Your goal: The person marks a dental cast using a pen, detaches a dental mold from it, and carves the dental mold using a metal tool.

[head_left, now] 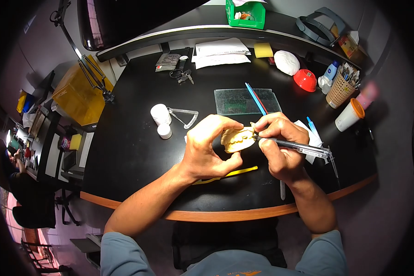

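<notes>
My left hand (211, 147) is closed round the edge of a cream-coloured dental cast (238, 139), thumb below and fingers above. In my right hand (284, 146) is a dark pen with a clear end (303, 148), its tip at the right side of the cast; the fingertips are close to the cast's right edge. Beneath the hands, a yellow tool (243, 171) lies on the black table (138, 170). Behind them is a glass plate (237, 102) with a blue brush (254, 95) and a red one across it.
Two white jars (160, 114) and a clear gauge (188, 120) stand or lie left of my hands. To the right are a white cup with orange rim (348, 117), a tool holder (340, 89) and a red bowl (304, 80). A co-worker (20, 163) sits far left.
</notes>
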`<state>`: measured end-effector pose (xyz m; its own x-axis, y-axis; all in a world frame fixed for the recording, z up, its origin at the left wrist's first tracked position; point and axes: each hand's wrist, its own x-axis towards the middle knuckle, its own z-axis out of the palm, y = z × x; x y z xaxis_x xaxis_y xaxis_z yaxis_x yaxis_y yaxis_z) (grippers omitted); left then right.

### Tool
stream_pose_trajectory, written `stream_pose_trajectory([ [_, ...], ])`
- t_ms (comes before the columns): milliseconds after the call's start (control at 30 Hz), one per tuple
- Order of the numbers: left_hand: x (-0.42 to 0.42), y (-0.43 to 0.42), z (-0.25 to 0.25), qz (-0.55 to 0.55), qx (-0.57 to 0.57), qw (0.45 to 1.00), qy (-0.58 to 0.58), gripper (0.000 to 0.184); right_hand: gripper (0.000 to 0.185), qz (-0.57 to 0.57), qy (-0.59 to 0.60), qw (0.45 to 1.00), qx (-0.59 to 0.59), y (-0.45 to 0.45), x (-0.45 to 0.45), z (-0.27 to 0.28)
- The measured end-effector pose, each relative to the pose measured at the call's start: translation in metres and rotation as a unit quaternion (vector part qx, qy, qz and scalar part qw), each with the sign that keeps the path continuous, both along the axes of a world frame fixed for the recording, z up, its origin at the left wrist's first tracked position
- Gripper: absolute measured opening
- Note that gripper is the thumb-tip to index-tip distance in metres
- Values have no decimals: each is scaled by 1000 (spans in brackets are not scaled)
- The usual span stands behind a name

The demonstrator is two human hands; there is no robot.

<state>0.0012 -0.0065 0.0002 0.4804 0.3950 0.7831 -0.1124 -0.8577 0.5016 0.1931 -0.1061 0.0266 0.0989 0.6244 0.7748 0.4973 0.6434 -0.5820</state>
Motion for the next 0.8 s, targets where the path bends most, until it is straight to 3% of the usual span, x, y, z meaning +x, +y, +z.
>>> stream_pose_trajectory([
  [800, -2, -1, 2, -3, -10, 1000, 8, 51, 7, 11, -13, 1000, -5, -1, 1, -1],
])
